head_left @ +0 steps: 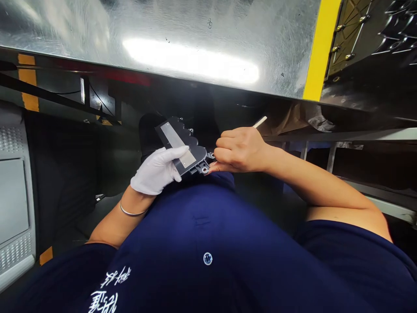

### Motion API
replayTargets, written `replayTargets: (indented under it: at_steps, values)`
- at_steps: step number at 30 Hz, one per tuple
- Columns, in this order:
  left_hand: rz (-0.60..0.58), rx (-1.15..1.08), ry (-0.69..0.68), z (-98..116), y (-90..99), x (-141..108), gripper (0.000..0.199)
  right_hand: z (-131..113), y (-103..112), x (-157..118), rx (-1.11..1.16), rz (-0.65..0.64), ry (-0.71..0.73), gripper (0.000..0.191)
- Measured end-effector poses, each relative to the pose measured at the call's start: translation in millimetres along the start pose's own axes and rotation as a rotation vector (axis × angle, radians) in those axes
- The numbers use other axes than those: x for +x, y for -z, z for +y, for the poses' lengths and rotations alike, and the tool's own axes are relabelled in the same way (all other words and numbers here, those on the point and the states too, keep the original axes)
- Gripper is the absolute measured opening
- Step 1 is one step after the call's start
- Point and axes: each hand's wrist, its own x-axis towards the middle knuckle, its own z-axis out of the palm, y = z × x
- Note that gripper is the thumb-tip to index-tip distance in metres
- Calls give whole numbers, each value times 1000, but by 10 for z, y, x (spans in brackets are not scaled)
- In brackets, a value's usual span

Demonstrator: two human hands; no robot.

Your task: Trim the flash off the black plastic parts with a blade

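My left hand [155, 170], in a white glove, grips a black plastic part [199, 153] with a scalloped edge, its thumb lying on a flat silver-grey strip [177, 143]. The part is tilted above my lap. At its lower right corner is a round metal-ringed hole. My bare right hand [241, 150] is closed around a thin tool whose pale end [259, 122] sticks out above the fist. The tool's other end is hidden by the fingers, close to that corner of the part.
A shiny metal table [195, 26] spans the top, with yellow tape [321, 52] near its right end. Black moulded parts [395, 30] lie beyond the tape. A metal frame [345, 135] stands at right, and a grey plastic seat or panel [13, 195] at far left.
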Motion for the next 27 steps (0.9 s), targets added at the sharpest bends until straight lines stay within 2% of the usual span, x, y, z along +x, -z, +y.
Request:
replayTargets:
  at_steps: [4, 11, 14, 20, 27]
  values:
    - [0, 2, -11, 15, 2, 20, 11, -9, 12, 19, -46, -5, -90, 66]
    - [73, 23, -70, -10, 35, 25, 8, -16, -31, -10, 29, 74, -15, 58]
    - [76, -10, -38, 19, 10, 14, 11, -9, -34, 16, -23, 112, -52, 61]
    - [76, 2, -15, 17, 20, 44, 12, -31, -36, 32, -68, -5, -129, 68]
    - [62, -15, -6, 11, -5, 41, 12, -48, -68, -23, -3, 12, -144, 66]
